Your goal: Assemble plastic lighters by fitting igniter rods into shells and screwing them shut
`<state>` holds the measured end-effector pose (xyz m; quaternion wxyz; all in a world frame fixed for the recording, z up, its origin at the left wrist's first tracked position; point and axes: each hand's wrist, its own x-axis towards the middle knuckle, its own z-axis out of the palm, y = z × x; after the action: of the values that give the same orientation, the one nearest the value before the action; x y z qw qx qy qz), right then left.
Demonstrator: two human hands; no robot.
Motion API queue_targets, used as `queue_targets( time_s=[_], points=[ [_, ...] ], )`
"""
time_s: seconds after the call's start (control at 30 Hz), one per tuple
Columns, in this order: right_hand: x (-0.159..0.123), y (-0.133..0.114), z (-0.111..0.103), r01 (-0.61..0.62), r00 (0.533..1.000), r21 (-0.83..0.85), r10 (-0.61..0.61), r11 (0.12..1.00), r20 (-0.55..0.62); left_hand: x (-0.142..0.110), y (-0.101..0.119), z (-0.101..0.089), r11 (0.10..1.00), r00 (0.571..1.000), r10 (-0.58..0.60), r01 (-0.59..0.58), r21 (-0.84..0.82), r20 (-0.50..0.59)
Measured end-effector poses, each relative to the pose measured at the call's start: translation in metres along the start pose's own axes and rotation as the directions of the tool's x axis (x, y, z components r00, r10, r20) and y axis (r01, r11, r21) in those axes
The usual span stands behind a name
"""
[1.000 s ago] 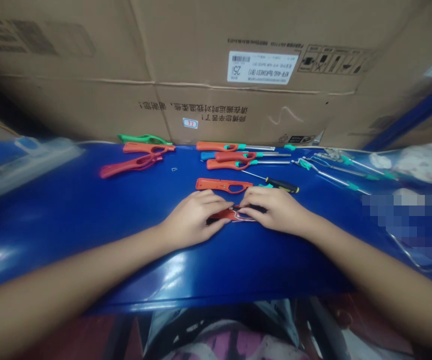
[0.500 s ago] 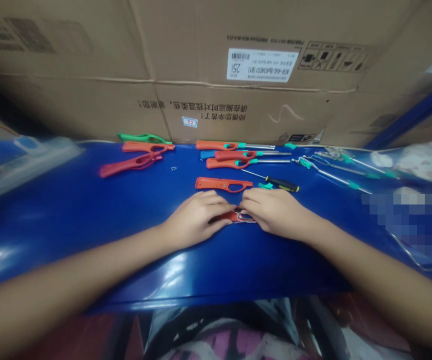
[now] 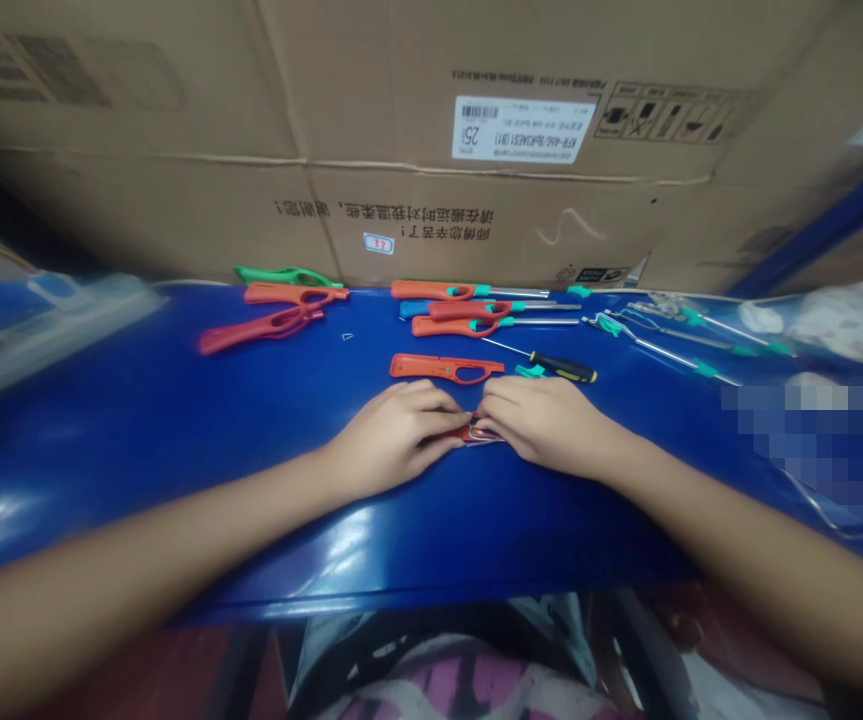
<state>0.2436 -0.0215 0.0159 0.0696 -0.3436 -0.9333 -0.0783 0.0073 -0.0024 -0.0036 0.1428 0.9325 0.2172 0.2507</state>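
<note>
Both hands meet over an orange-red lighter casing (image 3: 476, 434) low on the blue table, with a pale wire showing along it. My left hand (image 3: 399, 436) grips its left part, fingers curled round it. From the other side, my right hand (image 3: 547, 425) pinches the casing near its right end. My fingers hide most of it. Just beyond them lies an orange half casing (image 3: 446, 368) with a finger loop. A small green part (image 3: 530, 371) and a black-and-yellow screwdriver (image 3: 564, 367) lie behind my right hand.
Several long-nosed lighters (image 3: 468, 311) lie at the back, against a large cardboard box (image 3: 371, 120). Red and green casings (image 3: 258, 328) are further left, near tiny screws (image 3: 347, 337). Metal rods with green parts (image 3: 663, 354) lie right; a clear plastic container (image 3: 63, 310) stands left.
My right hand has shifted slightly left, its fingers covering more of the casing. Less of the casing and wire shows now. My left hand stays in nearly the same place.
</note>
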Motion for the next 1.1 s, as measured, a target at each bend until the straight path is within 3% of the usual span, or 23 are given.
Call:
queue_targets(
  time_s=[0.27,0.4,0.53,0.83,1.1],
  points=[
    [-0.001,0.005,-0.002,-0.083,0.992,0.182,0.098,0.98,-0.076,-0.001,0.007,-0.006,0.985,0.997,-0.059,0.051,0.165,0.042],
    [-0.007,0.016,-0.014,-0.196,0.966,0.234,0.228,0.952,-0.118,-0.001,0.005,-0.012,0.963,0.994,-0.094,0.075,0.257,0.062],
    [-0.012,0.031,-0.021,-0.311,0.944,0.365,0.33,0.878,0.01,-0.002,-0.004,-0.012,0.966,0.995,-0.098,0.09,0.241,0.019],
    [-0.01,0.041,-0.011,-0.364,0.931,0.589,0.291,0.722,0.219,-0.005,-0.016,-0.004,0.995,0.995,-0.054,0.061,0.081,-0.08],
    [-0.014,0.042,-0.021,-0.278,0.96,0.591,0.197,0.758,0.198,-0.006,-0.019,-0.006,0.995,0.995,-0.047,0.055,0.088,-0.091]
  ],
)
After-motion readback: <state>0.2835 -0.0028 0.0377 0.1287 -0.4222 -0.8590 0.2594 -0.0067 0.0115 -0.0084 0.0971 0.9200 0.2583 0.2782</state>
